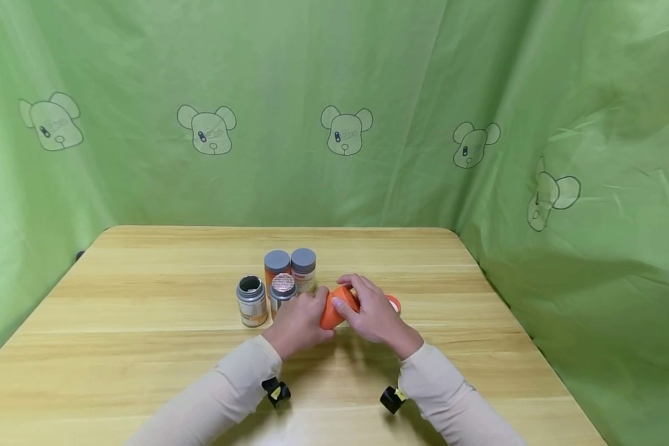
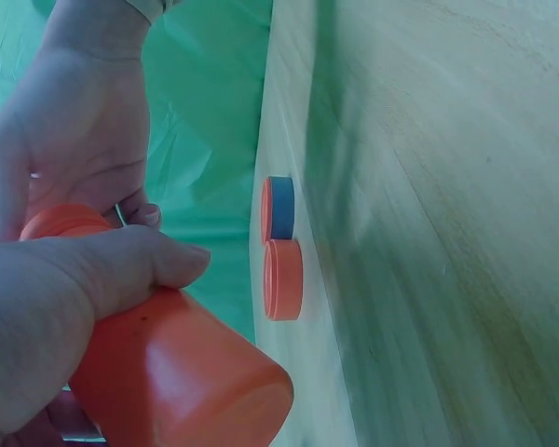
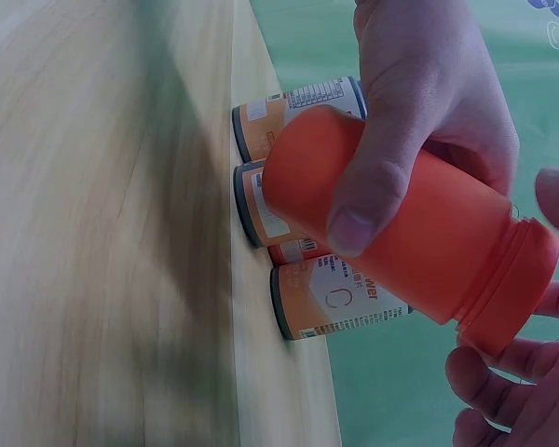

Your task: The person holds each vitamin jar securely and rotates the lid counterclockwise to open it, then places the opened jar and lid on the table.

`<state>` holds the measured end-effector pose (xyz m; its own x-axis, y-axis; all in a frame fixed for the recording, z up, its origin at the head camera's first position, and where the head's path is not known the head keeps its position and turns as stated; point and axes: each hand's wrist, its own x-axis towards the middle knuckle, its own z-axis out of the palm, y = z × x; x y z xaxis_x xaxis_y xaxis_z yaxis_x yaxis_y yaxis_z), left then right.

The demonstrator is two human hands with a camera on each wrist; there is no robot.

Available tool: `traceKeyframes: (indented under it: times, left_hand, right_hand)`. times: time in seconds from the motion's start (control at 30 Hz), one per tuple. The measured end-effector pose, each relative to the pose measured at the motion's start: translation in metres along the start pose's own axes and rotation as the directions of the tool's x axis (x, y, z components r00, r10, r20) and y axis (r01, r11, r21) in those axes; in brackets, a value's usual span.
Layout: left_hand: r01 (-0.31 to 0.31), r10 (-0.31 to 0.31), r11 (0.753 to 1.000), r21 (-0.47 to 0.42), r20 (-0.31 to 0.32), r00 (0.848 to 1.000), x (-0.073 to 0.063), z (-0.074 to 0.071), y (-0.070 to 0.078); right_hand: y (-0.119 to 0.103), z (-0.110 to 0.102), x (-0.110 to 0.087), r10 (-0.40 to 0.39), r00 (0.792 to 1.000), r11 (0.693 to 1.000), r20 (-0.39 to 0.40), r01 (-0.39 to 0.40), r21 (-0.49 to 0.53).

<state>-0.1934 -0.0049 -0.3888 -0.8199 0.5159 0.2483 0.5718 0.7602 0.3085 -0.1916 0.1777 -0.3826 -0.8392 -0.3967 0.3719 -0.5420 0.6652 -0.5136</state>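
Observation:
An orange plastic bottle [image 3: 438, 233] is held tilted above the table between both hands. Around its body curl the fingers and thumb of my left hand [image 1: 300, 322]. At its other end my right hand [image 1: 372, 313] grips the orange cap [image 3: 511, 291], which sits on the bottle's neck. Just left of the hands stands a grey bottle with a printed seal [image 1: 283, 283] over its mouth, its lower part hidden by the left hand. Beside it is an uncapped grey bottle [image 1: 252, 308] with its dark mouth showing.
Behind those, two bottles with grey lids [image 1: 277, 259] stand side by side. Close past the right hand, an orange cap [image 2: 284, 279] lies on the wooden table [image 1: 145, 371], touching a blue-grey and orange cap [image 2: 279, 209]. Green curtains [image 1: 279, 186] hang around the table.

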Motion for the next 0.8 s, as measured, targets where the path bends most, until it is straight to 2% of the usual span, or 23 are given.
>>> traceKeyframes:
  times: [0.2,0.47,0.67,0.8]
  left_hand:
    - [-0.001,0.001,1.0,-0.005,0.005,1.0,0.0009,-0.0001,-0.0003]
    - [-0.006,0.006,1.0,-0.007,-0.004,1.0,0.0011,-0.0013,-0.0001]
    - [-0.005,0.005,1.0,-0.007,0.006,1.0,0.0012,-0.0023,0.0005]
    - [-0.002,0.003,1.0,-0.005,0.013,1.0,0.0009,-0.002,0.001]
  right_hand:
    - [0.0001,-0.0004,0.0003,0.006,1.0,1.0,0.019,-0.006,0.004]
    - [-0.0011,-0.0019,0.0007,-0.05,0.999,0.999,-0.003,0.05,0.009]
    - [-0.0011,-0.0015,0.0007,-0.028,0.999,0.999,-0.026,0.029,0.015]
    - [-0.0002,-0.0009,0.0003,-0.025,1.0,0.999,-0.015,0.026,0.034]
